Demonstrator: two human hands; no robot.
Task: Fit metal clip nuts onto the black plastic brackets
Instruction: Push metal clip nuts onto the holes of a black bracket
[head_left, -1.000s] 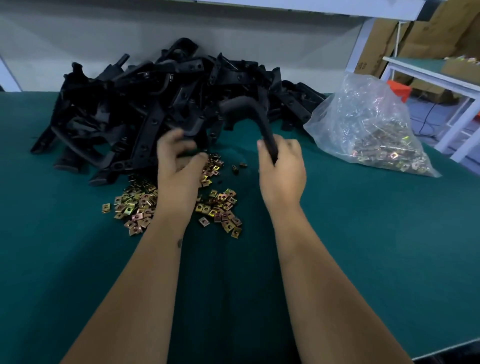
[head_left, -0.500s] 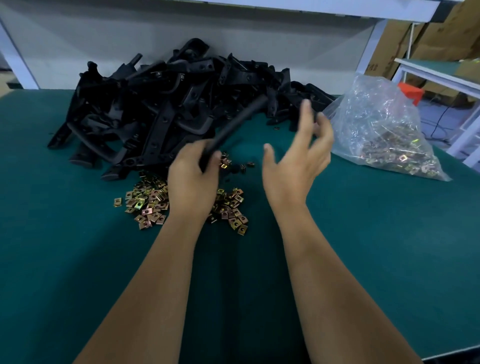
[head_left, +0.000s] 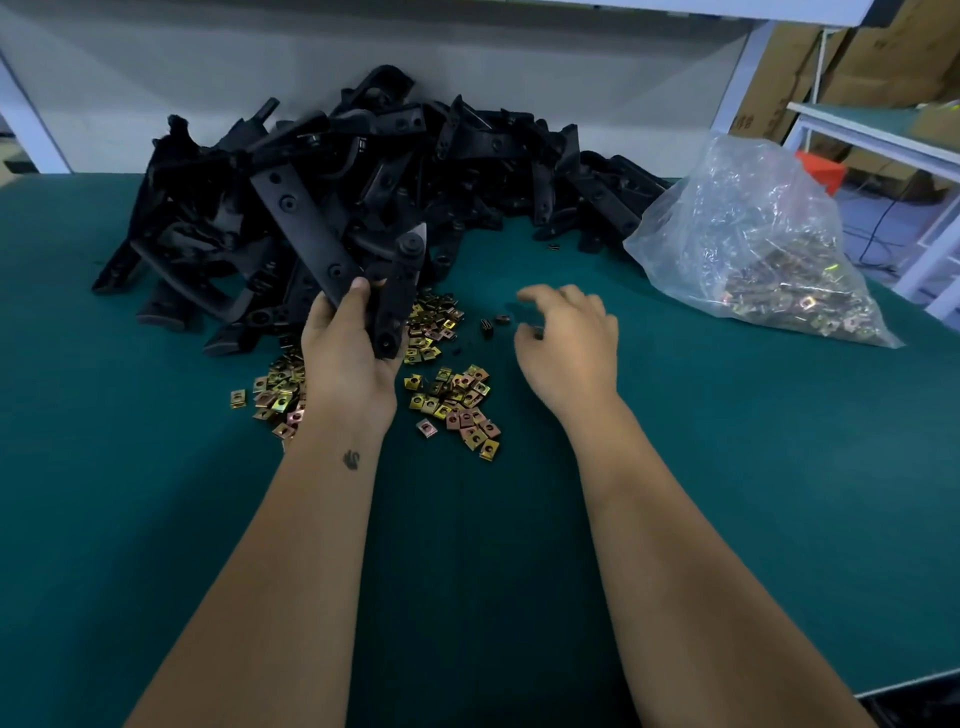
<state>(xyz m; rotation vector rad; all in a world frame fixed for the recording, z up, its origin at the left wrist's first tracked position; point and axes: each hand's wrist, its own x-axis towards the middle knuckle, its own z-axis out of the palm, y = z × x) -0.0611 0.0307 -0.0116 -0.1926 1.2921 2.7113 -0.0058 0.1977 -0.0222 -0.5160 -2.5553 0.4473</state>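
Observation:
My left hand (head_left: 349, 358) grips a black plastic bracket (head_left: 311, 228), a long flat bar with holes that rises up and to the left from my fingers; a second arm of it (head_left: 397, 291) points down past my palm. Under and beside that hand lies a scatter of gold and copper clip nuts (head_left: 452, 400) on the green mat. My right hand (head_left: 569, 343) hovers just right of the nuts, palm down, fingers loosely curled, holding nothing that I can see. A big heap of black brackets (head_left: 467, 156) fills the back of the mat.
A clear plastic bag of clip nuts (head_left: 763, 249) lies at the right back. A few small dark parts (head_left: 488, 326) sit in front of my right fingers. The green mat (head_left: 727, 467) ends at the table edge at lower right. A white table frame (head_left: 930, 244) stands beyond.
My left hand has lifted the bracket and turned it so the long bar points up-left. My right hand, raised with spread fingers before, has dropped low over the mat near the nuts.

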